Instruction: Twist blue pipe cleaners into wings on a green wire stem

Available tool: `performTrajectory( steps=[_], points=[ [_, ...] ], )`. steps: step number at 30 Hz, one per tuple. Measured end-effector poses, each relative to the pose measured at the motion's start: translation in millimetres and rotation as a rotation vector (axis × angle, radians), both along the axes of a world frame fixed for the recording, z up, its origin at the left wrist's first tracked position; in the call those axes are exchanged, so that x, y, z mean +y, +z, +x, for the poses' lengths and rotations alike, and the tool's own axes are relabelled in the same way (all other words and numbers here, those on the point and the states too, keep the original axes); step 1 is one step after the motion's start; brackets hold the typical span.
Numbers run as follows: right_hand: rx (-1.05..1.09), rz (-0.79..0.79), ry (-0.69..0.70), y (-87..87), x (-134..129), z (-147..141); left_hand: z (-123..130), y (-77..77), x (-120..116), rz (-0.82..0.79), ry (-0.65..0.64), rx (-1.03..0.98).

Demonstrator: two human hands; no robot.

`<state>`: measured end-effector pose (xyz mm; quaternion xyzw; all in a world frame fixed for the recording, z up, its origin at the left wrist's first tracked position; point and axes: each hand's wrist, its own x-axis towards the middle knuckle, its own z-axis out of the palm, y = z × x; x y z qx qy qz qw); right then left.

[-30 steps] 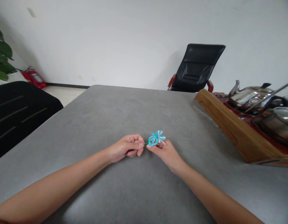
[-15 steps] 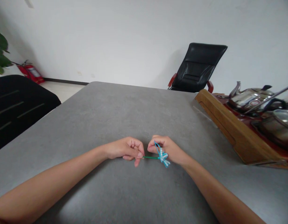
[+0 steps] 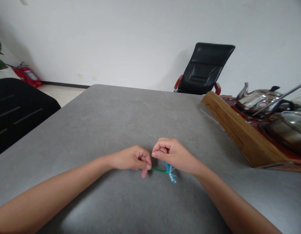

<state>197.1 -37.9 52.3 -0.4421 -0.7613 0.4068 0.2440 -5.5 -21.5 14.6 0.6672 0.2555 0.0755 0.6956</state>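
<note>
While my left hand [image 3: 130, 158] pinches the green stem [image 3: 158, 170], its blue beaded flower [image 3: 171, 175] is just beside my narrowed right hand [image 3: 177, 156] — any grip there unclear — over the counter [image 3: 130, 201]; light, steady pressure limits twisting.

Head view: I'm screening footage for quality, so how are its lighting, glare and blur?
Head view: soft light, pale sheen low on the gray table, bright glints on the metal kettle; head view: soft shadow along the left forearm; head view: the blue flower lacks crisp detail.
</note>
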Motion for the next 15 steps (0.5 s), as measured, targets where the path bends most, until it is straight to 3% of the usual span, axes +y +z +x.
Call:
performTrajectory(
  steps=[4, 8, 11, 15],
  points=[
    [-0.210, 0.279, -0.002, 17.6, -12, -3, 2, -0.9, 0, 0.028, 0.157, -0.009],
    [-0.396, 0.479, 0.033, 20.7, -20, -3, 4, -4.5, 4, 0.047, 0.409, -0.044],
    [-0.450, 0.487, 0.052, 15.4, -20, -3, 3, -6.9, 7, 0.082, 0.545, -0.061],
    [-0.434, 0.403, 0.045, 6.6, -15, -4, 3, -5.5, 7, 0.128, 0.628, -0.085]
  ],
)
